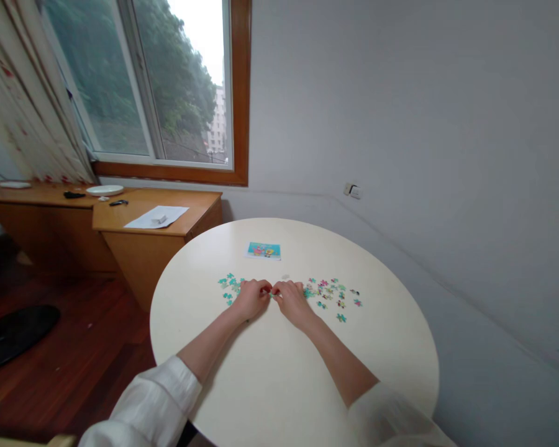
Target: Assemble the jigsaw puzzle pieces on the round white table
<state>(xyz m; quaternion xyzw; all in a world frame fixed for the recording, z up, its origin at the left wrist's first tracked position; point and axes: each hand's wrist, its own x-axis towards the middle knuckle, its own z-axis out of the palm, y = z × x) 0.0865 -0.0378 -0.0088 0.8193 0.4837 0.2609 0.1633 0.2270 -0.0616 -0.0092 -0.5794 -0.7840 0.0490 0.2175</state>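
My left hand [254, 299] and my right hand [291, 301] meet over the middle of the round table, fingertips nearly touching. Both are closed in a pinch at a small teal jigsaw puzzle piece [272, 295], mostly hidden by the fingers. Several loose teal puzzle pieces [228, 282] lie just left of my left hand. To the right of my right hand spreads a larger scatter of multicoloured puzzle pieces [326, 290], some partly covered by the hand. Beyond the hands lies a blue picture card [263, 251] with cartoon figures, flat on the table.
The white round table [270, 385] stands by a grey wall with a socket [353, 190]. At the left, a wooden cabinet [200, 208] bears a paper sheet [156, 217] with a small white block, a white plate [105, 190] and dark small items. A window is above it.
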